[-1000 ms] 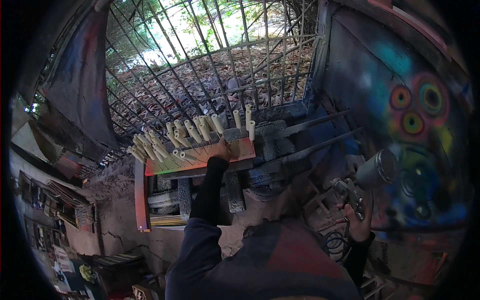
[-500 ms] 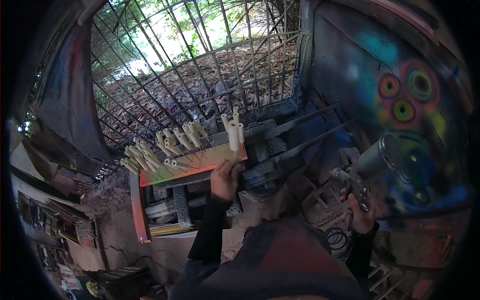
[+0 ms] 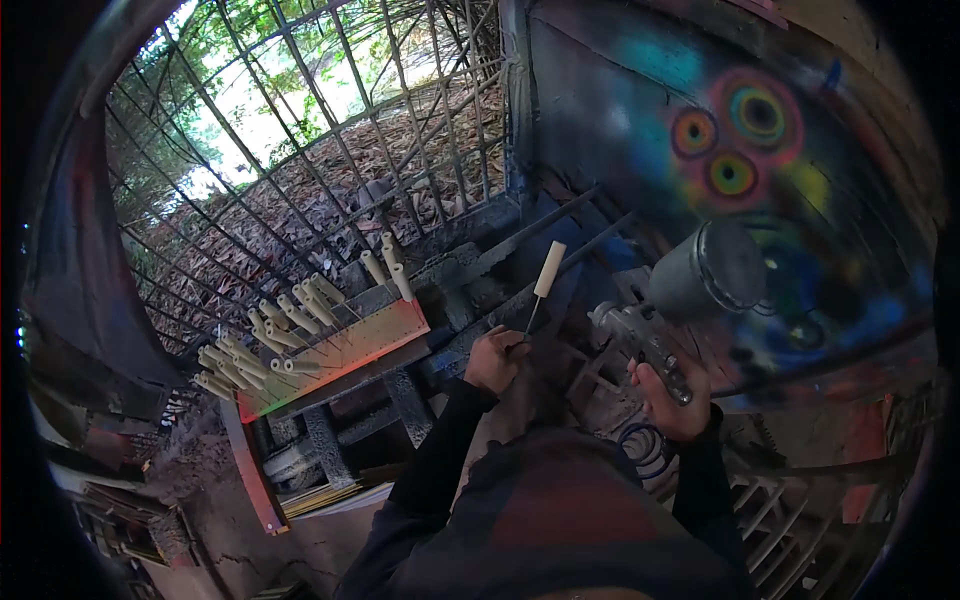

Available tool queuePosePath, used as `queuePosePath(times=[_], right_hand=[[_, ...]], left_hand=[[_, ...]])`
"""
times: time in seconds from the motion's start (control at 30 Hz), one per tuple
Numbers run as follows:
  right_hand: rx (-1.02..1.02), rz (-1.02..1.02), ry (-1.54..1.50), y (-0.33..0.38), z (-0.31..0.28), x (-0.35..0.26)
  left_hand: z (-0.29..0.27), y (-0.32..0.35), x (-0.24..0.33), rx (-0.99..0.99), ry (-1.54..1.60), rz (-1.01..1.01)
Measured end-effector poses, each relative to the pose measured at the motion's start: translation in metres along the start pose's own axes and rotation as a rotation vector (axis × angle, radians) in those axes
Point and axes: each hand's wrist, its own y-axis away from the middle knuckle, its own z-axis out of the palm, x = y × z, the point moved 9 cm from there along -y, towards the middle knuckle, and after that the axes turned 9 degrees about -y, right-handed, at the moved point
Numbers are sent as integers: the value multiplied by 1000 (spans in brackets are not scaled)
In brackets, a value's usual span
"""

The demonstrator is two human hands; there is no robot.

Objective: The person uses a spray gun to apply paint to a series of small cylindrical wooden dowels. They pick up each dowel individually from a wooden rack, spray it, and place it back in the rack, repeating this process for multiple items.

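The left hand (image 3: 495, 360) grips the lower end of a thin stick (image 3: 536, 318), fingers closed around it; a pale tube (image 3: 549, 270) sits on the stick's upper end, raised and slightly tilted. The right hand (image 3: 675, 400) is wrapped around a spray gun (image 3: 645, 350) with a large grey cup (image 3: 690, 270), pointed toward the tube. A narrow gap separates the tube from the gun's front end, and the two hands are apart, with open room between them.

The left hand is beyond the right end of a sloped board (image 3: 385, 340) coloured orange to green. The board's near edge is bare, facing the person, while more pale tubes (image 3: 285, 335) on thin sticks crowd its far side and left end, leaning at different angles. Three or four stand clustered at the right end, the corner nearest the left hand.

Dark, crusted beams (image 3: 408, 405) lie under and beside the board, and a reddish strip (image 3: 255, 475) runs down from its left corner. Beyond the tubes, a barred grille (image 3: 395, 130) closes off the far side. Two long rails (image 3: 575, 225) slant away behind the raised tube toward a paint-splashed panel (image 3: 610, 120) on the right. A coiled hose (image 3: 640, 452) hangs just beside the right wrist, with a slatted frame (image 3: 780, 525) below.
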Motion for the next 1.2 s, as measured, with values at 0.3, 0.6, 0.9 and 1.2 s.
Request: queuePosePath(times=[0.3,0.6,0.9,1.2], right_hand=[[-19,-124,53,4,0,-9],[63,-112,81,-1,-6,-16],[-46,-69,15,4,1,-7],[88,-121,93,4,-9,-18]], left_hand=[[-4,-3,12,2,-19,32],[-10,-2,9,25,32,-8],[-13,-3,5,71,-12,31],[-13,-1,8,74,-5,26]])
